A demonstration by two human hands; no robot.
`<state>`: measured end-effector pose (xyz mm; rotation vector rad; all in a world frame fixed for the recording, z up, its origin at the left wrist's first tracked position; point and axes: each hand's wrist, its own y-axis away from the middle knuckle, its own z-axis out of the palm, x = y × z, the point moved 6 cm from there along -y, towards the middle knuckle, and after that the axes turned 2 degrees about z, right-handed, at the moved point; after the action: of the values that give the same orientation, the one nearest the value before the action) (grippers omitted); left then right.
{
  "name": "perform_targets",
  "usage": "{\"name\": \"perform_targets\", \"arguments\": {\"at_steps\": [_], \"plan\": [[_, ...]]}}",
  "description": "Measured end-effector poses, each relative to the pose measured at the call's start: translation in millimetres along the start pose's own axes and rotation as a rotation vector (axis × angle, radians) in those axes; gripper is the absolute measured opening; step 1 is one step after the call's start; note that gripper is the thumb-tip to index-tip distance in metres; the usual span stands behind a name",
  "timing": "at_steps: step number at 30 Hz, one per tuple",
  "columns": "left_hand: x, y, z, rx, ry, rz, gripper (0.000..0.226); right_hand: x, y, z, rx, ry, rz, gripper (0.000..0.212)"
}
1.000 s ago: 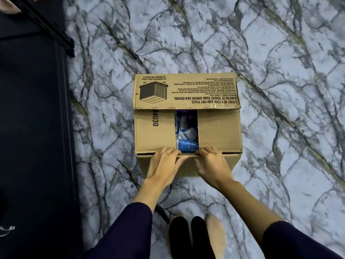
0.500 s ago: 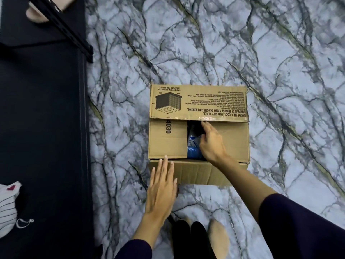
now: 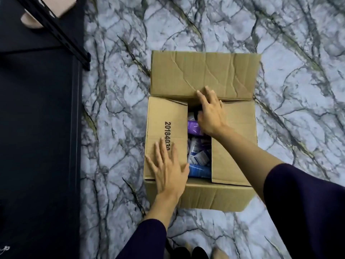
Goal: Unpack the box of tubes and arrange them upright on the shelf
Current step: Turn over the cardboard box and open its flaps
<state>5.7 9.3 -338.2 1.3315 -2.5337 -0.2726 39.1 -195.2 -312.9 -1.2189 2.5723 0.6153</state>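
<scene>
Brown cardboard box, purple and blue tubes, grey-veined marble floor, black shelf

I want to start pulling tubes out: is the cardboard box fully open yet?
Partly open. The far flap is folded back, but the left flap and right flap lie flat, leaving a gap showing tubes.
</scene>
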Motion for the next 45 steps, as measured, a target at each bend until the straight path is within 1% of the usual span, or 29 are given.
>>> {"name": "perform_targets", "arguments": {"at_steps": [2, 4, 7, 9, 11, 13, 15, 18, 20, 21, 22, 23, 25, 26, 28, 29, 30, 32, 34, 36, 38, 41, 43, 45], "plan": [[5, -9, 7, -0.012, 0.004, -0.05, 0.098, 8, -7, 13, -0.037, 0.048, 0.002, 0.071], [10, -16, 7, -0.013, 0.02, -0.083, 0.103, 10, -11, 18, -0.025, 0.049, -0.017, 0.07], [17, -19, 0, -0.015, 0.066, -0.084, 0.095, 9, -12, 20, -0.025, -0.002, -0.022, 0.073], [21, -14, -10, -0.03, 0.125, -0.048, 0.087, 6, -2, 19, -0.036, -0.043, -0.005, 0.079], [27, -5, -28, 0.013, 0.23, 0.004, 0.077, 4, 17, 19, -0.037, -0.062, 0.02, 0.082], [28, 7, -55, 0.144, 0.351, 0.048, 0.067, 6, 45, 22, -0.052, -0.068, 0.046, 0.079], [18, 20, -82, 0.339, 0.413, 0.057, 0.057, 8, 74, 30, -0.089, -0.089, 0.064, 0.073], [-18, 35, -113, 0.558, 0.404, -0.017, 0.039, 4, 118, 47, -0.205, -0.151, 0.096, 0.068], [-52, 42, -127, 0.634, 0.354, -0.126, 0.033, -3, 140, 53, -0.246, -0.162, 0.1, 0.064], [-68, 44, -129, 0.628, 0.301, -0.185, 0.033, -8, 149, 54, -0.258, -0.157, 0.099, 0.063], [-81, 45, -128, 0.581, 0.222, -0.24, 0.036, -11, 156, 55, -0.272, -0.153, 0.099, 0.062], [-93, 44, -124, 0.493, 0.132, -0.288, 0.039, -15, 160, 56, -0.286, -0.157, 0.106, 0.062], [-110, 39, -105, 0.25, 0.021, -0.35, 0.041, -21, 165, 59, -0.317, -0.179, 0.138, 0.06], [-115, 36, -93, 0.118, 0.034, -0.367, 0.042, -23, 164, 61, -0.325, -0.191, 0.149, 0.06], [-113, 28, -67, -0.102, 0.234, -0.362, 0.049, -27, 160, 67, -0.329, -0.204, 0.158, 0.06], [-106, 24, -54, -0.186, 0.35, -0.347, 0.052, -28, 157, 70, -0.331, -0.21, 0.161, 0.059], [-98, 21, -45, -0.241, 0.41, -0.323, 0.055, -29, 155, 74, -0.337, -0.214, 0.164, 0.059], [-85, 15, -35, -0.26, 0.391, -0.286, 0.055, -29, 150, 84, -0.367, -0.211, 0.187, 0.06], [-78, 10, -32, -0.218, 0.33, -0.289, 0.054, -21, 149, 92, -0.38, -0.182, 0.263, 0.067], [-75, 9, -30, -0.179, 0.311, -0.317, 0.056, -14, 151, 89, -0.33, -0.161, 0.379, 0.074], [-74, 10, -27, -0.167, 0.324, -0.334, 0.059, -18, 158, 73, -0.216, -0.185, 0.428, 0.077], [-73, 14, -28, -0.173, 0.326, -0.332, 0.062, -29, 170, 33, 0.033, -0.148, 0.391, 0.075], [-72, 15, -32, -0.19, 0.307, -0.345, 0.063, -17, 177, 6, 0.18, -0.13, 0.405, 0.07], [-68, 17, -33, -0.21, 0.279, -0.363, 0.062, 8, 181, -19, 0.321, -0.112, 0.432, 0.065]]}}
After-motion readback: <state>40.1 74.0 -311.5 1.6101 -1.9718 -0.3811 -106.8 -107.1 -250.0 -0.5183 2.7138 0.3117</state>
